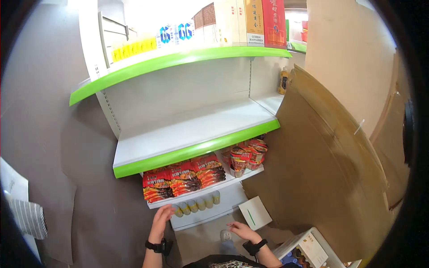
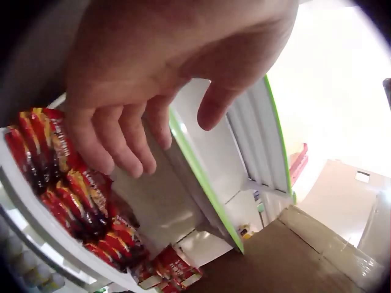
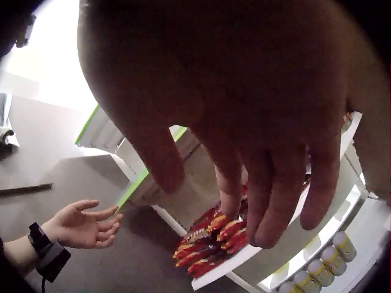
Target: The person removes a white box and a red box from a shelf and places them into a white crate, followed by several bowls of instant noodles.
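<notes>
My left hand (image 1: 161, 217) is held with loosely bent fingers beside the left end of a row of cans (image 1: 196, 204) on the bottom shelf; nothing is in it. In the left wrist view that hand (image 2: 134, 91) hangs palm down before the red packets (image 2: 73, 189). My right hand (image 1: 240, 230) hovers lower and to the right, its fingers loosely extended and holding nothing. Red noodle packets (image 1: 184, 176) lie in stacks on the shelf above the cans. Red tubs (image 1: 241, 158) stand to their right.
A white middle shelf (image 1: 192, 129) with a green edge juts out above the packets. Boxes (image 1: 257, 22) line the top shelf. Large cardboard (image 1: 321, 165) walls the right side. A white box (image 1: 255, 212) lies on the floor near a crate (image 1: 313, 232) of bottles.
</notes>
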### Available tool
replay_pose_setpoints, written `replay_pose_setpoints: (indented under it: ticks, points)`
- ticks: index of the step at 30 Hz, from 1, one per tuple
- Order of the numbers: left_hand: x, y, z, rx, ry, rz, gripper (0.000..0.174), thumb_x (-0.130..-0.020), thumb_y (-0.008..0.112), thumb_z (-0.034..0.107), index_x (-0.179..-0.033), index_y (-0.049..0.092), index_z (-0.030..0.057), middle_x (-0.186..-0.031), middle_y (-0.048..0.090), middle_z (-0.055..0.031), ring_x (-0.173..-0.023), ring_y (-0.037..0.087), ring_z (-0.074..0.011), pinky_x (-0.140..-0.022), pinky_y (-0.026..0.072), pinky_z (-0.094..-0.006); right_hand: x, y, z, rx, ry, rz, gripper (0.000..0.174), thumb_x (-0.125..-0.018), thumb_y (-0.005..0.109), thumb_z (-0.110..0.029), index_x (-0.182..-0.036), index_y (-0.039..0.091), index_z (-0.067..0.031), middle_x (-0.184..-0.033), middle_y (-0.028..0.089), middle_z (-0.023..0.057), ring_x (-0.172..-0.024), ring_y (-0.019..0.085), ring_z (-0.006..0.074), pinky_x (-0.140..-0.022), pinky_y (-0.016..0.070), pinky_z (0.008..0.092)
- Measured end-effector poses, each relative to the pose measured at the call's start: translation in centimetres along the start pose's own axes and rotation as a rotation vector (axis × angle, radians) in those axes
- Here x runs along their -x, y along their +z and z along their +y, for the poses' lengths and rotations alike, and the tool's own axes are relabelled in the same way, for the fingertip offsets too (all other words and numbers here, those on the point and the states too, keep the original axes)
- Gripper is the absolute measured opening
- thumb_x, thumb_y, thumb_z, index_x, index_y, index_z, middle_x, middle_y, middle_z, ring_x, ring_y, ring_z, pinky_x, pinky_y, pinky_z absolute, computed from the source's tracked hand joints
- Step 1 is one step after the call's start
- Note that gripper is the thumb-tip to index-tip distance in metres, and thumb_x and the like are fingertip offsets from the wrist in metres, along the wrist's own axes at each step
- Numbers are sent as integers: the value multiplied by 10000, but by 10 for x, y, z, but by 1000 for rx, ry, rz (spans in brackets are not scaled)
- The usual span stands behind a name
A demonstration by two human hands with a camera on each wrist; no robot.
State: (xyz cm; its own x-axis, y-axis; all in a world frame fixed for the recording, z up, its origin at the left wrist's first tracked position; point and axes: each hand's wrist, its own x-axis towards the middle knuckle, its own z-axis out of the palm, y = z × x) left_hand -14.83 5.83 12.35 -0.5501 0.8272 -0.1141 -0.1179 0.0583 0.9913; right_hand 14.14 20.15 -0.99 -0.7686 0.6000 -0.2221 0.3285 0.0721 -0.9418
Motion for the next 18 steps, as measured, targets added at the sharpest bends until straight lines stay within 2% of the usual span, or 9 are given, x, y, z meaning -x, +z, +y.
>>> replay_pose_setpoints:
  ticks: [4, 6, 8, 10, 11, 12, 14, 16, 18]
  points:
    - [-55, 46, 71, -83, 182, -107, 297, -875, 453, 172, -1130, 475, 21, -1052, 557, -92, -994, 507, -161, -829, 398, -269, -42, -48, -17, -110, -101, 128, 313, -845, 503, -171, -1097, 500, 16, -943, 577, 75, -893, 532, 129, -799, 413, 254]
    - [-81, 65, 94, -171, 369, -261, 294, -886, 435, 156, -1135, 467, 3, -1065, 555, -101, -964, 530, -170, -838, 410, -285, -53, -82, -38, -168, -51, 120, 304, -845, 507, -167, -1081, 508, 24, -941, 580, 80, -887, 537, 133, -802, 414, 259]
    - [-95, 86, 128, -217, 353, -287, 307, -864, 439, 87, -1156, 441, -8, -1082, 545, -110, -996, 517, -177, -865, 402, -292, -68, -119, -52, -176, -118, 135, 293, -845, 508, -165, -1076, 516, 16, -933, 583, 78, -869, 543, 132, -796, 417, 261]
    - [-109, 99, 156, -234, 430, -308, 303, -854, 457, 64, -1151, 454, 5, -1082, 542, -97, -1030, 497, -165, -891, 389, -291, -69, -159, -105, -94, -103, 186, 262, -841, 514, -146, -1050, 529, 11, -930, 585, 79, -863, 548, 133, -791, 421, 262]
    - [-115, 108, 171, -204, 523, -340, 310, -853, 457, 78, -1155, 454, 10, -1079, 544, -92, -1027, 493, -161, -891, 382, -290, -75, -179, -120, -61, -207, 243, 254, -839, 511, -131, -1049, 525, 10, -933, 586, 79, -871, 548, 138, -790, 423, 265]
    - [-120, 116, 188, -201, 531, -331, 310, -853, 457, 78, -1155, 454, 10, -1079, 544, -92, -1027, 493, -161, -891, 382, -290, -82, -197, -138, -29, -312, 299, 246, -837, 508, -116, -1048, 520, 9, -935, 586, 78, -880, 549, 143, -789, 425, 269]
    - [-128, 130, 224, -230, 611, -398, 316, -851, 456, 95, -1156, 456, 17, -1077, 543, -85, -1020, 490, -155, -885, 377, -286, -91, -227, -187, -227, -425, 321, 245, -831, 504, -95, -1050, 505, 16, -942, 585, 75, -871, 551, 152, -787, 426, 274]
    - [-137, 150, 260, -234, 735, -426, 321, -848, 459, 107, -1157, 458, 23, -1076, 541, -82, -1012, 489, -148, -877, 376, -282, -94, -248, -240, -290, -490, 344, 259, -819, 489, -66, -1069, 514, -2, -949, 575, 71, -907, 520, 133, -799, 406, 269]
    - [-149, 170, 291, -255, 852, -393, 320, -850, 454, 104, -1160, 455, 23, -1070, 542, -81, -1011, 487, -143, -878, 372, -276, -103, -264, -290, -157, -727, 389, 277, -805, 496, -70, -1072, 506, 3, -977, 563, 64, -914, 501, 126, -796, 400, 260]
